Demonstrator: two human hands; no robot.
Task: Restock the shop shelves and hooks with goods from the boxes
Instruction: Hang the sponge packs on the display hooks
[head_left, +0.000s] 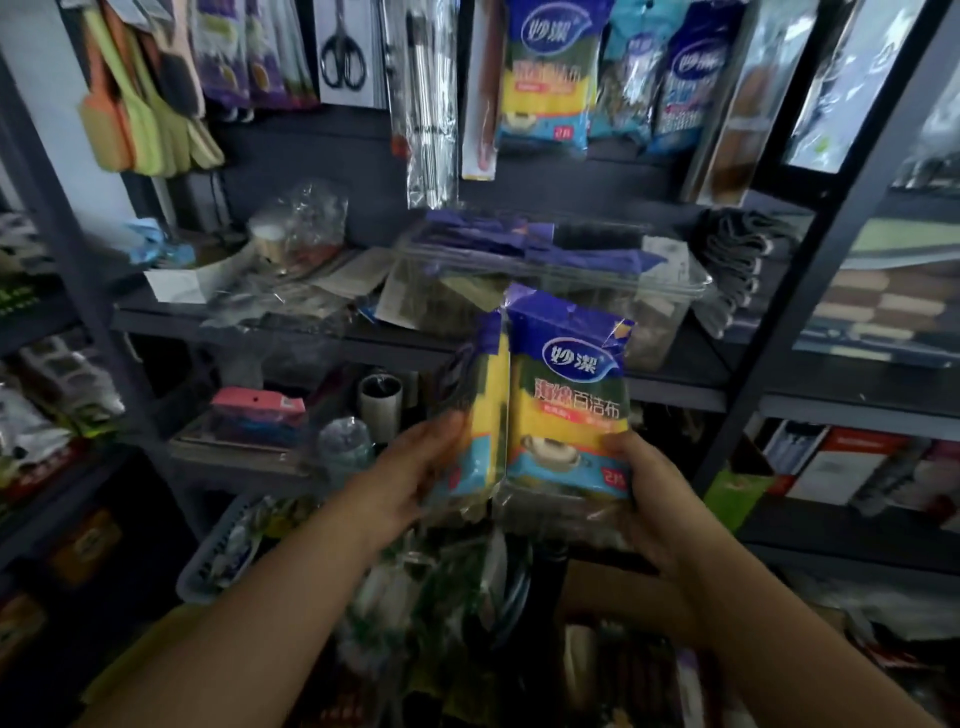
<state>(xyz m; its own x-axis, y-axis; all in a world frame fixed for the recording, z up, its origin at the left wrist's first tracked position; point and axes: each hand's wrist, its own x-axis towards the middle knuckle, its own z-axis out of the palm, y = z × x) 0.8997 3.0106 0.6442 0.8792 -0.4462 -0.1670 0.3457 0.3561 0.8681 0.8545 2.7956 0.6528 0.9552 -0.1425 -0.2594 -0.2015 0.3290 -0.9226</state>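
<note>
- Spatulas (136, 111) in orange, green and cream hang at the far left, fanned out against the wall.
- Purple packs (248, 49) hang just right of them, and carded scissors (343, 49) hang next along the top row.
- A clear sleeve of metal rods (427, 104) dangles lower than its neighbours, near the middle of the rack.
- The left hand (410, 470) grips the left sponge pack (480, 410) by its lower edge, fingers wrapped around the side; this pack is turned edge-on to the camera, yellow side showing.
- The right sponge pack (566, 400) touches the left one and faces the camera, blue header up, green and yellow layers below.
- The right hand (652, 499) holds that pack by its bottom right corner, thumb (621, 441) on the front.
- Both packs are held upright in front of the middle shelf (675, 374), below a clear bin (561, 270) of similar purple-topped packs sitting on it.
- A matching sponge pack (548, 78) hangs from the top row above, beside more blue packs (691, 78).
- Grey cloths (737, 260) are stacked on the shelf right of the bin.
- A dark upright post (810, 270) slants down the right, with boxed goods (852, 462) on shelves beyond it.
- Below the forearms lies a blurred heap of wrapped goods; I cannot make out what it sits in.
</note>
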